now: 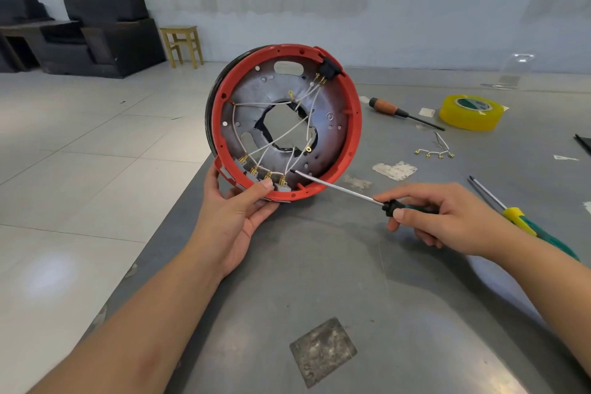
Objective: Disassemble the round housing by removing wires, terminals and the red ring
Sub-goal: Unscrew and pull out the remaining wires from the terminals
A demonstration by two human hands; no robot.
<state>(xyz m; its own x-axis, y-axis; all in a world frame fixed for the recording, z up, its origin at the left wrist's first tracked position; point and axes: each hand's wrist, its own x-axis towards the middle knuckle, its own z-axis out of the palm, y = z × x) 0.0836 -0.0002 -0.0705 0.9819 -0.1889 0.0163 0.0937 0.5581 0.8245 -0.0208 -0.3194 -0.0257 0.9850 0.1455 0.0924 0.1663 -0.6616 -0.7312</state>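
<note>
Two bare forearms reach in from the bottom edge over a grey table (319,281), where a scuffed square patch (323,352) lies between them. At the end of one, the left hand (235,217) grips the lower rim of the round housing (284,125), its thumb pressed over the rim onto the grey terminal blocks (265,181) and its fingers curled behind. This housing stands on edge directly above that hand, its open side facing the camera. Around its edge runs the red ring (355,112), and white wires (281,134) cross the metal plate inside, ending in brass terminals (256,171) just above the thumb.

Across from it, the right hand (447,217) pinches the dark handle of a screwdriver (339,190) between thumb and fingers. Its shaft slants up and left from that hand, and the tip sits among the wires just right of the left thumb, inside the lower rim.

Beyond the right hand lie a wooden-handled screwdriver (403,112), a roll of yellow tape (471,112) and a loose wire with four terminals (435,152). Just to the right of that hand's wrist rests a yellow-and-green screwdriver (518,217). Far behind the left hand stand dark armchairs (105,29) and a small wooden stool (182,45).
</note>
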